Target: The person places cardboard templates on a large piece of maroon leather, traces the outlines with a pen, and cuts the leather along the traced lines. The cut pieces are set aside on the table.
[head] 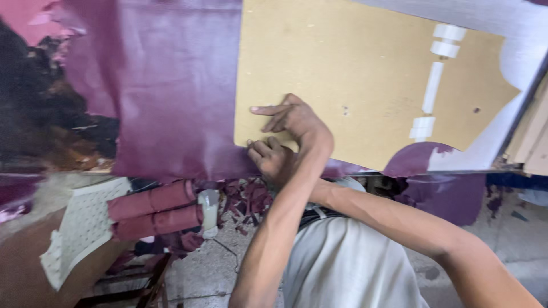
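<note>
A tan board template (365, 85) with white slot-shaped cutouts lies on a purple leather sheet (165, 85) spread over a table. My left hand (292, 117) rests flat on the template near its lower left corner, index finger pointing left. My right hand (272, 159) is curled into a fist just below, at the template's bottom edge against the leather. My forearms cross, and the left wrist hides part of the right hand. Whether the fist holds a tool is hidden.
Two maroon leather rolls (154, 208) and a white perforated sheet (85, 222) sit below the table's edge at left. Purple scraps (245, 197) litter the concrete floor. A small pale container (209, 212) stands by the rolls. Wooden boards (534, 137) lean at the right.
</note>
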